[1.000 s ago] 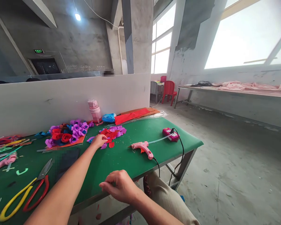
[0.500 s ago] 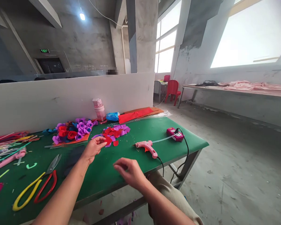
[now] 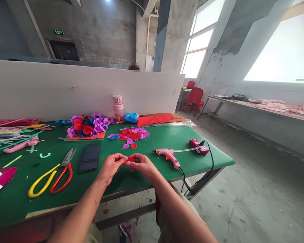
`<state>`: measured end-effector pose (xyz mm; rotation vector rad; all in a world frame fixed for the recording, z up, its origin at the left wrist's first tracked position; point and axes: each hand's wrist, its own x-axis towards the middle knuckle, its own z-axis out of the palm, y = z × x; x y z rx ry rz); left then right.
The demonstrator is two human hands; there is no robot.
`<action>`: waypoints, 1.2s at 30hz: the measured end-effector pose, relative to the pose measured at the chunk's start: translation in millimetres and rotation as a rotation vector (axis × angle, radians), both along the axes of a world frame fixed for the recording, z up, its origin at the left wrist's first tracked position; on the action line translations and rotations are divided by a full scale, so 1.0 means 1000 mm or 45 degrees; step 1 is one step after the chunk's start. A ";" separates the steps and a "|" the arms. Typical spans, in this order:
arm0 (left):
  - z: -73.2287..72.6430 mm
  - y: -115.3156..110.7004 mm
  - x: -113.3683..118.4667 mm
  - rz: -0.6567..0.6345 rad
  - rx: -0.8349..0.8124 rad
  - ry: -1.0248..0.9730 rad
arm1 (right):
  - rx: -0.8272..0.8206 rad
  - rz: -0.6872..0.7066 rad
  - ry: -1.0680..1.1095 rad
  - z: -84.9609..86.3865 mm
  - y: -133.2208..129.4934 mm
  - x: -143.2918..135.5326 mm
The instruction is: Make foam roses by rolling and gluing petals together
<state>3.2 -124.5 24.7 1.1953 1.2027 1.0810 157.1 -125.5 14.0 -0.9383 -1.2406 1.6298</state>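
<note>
Both my hands meet above the front edge of the green table (image 3: pixel 131 182). Between them is a small red petal (image 3: pixel 128 160), pinched by my left hand (image 3: pixel 112 166) on one side and my right hand (image 3: pixel 142 164) on the other. Behind them lies a loose pile of red, purple and blue petals (image 3: pixel 135 134). To the right, a pink hot glue gun (image 3: pixel 168 155) rests on its side with a clear glue stick in its back. Bunched purple, red and blue flowers (image 3: pixel 88 126) sit at the back left.
Scissors (image 3: pixel 62 173) with yellow and red handles and a dark phone (image 3: pixel 89 158) lie to the left. A magenta power strip (image 3: pixel 199 147) with a black cord is near the right end. A pink bottle (image 3: pixel 118 108) stands by the white partition (image 3: pixel 86 89).
My left hand has brought the red petal back from the pile, and my right hand has closed on it too. The view has shifted, so the table things sit farther right.
</note>
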 end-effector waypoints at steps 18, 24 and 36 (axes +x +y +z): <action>-0.008 -0.009 -0.010 0.104 -0.187 -0.389 | -0.033 -0.147 0.083 -0.009 -0.003 -0.026; -0.008 -0.006 -0.014 0.200 -0.004 -0.224 | -0.030 -0.123 0.102 -0.009 -0.002 -0.025; -0.007 -0.010 -0.011 0.055 0.658 0.580 | -0.008 -0.084 0.167 -0.011 -0.002 -0.016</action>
